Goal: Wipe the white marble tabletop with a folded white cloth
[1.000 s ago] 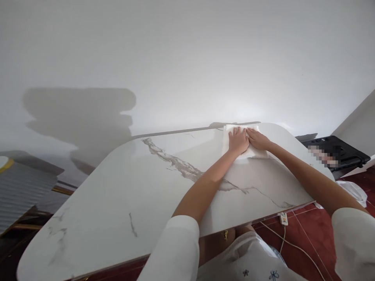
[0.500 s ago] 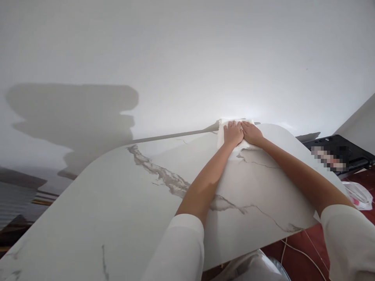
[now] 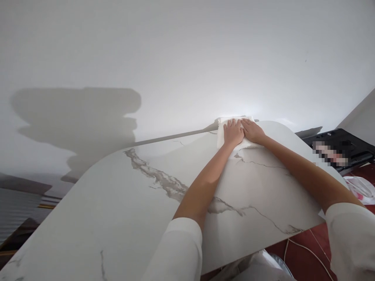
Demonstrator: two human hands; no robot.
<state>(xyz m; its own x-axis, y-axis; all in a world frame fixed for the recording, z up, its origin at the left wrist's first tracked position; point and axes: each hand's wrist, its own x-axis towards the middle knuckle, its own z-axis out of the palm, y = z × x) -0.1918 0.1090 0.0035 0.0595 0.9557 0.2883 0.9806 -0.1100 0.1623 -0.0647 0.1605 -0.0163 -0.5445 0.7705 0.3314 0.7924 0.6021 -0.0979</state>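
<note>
Both arms reach across a white marble-patterned tabletop [image 3: 111,203] to its far edge by the wall. My left hand [image 3: 233,132] lies flat with its fingers spread, pressing on a white cloth [image 3: 222,134]. Beside it, my right hand [image 3: 253,130] rests flat on the same cloth, fingers stretched out and angled towards the left hand. The two hands touch or nearly touch at the thumbs and fingertips. Spread out under them, the cloth reaches the table's back edge; its middle is hidden by the hands.
A pale wall [image 3: 187,58] rises right behind the table, with a shadow on its left part. At the right stand a black case-like object [image 3: 357,146] and a white plastic bag [image 3: 361,187] on a red floor [image 3: 304,249]. A pale cable [image 3: 309,248] runs below the table's front edge.
The view has turned slightly. My hands, still flat on the cloth, have slid with it a very little to the right along the table's back edge.
</note>
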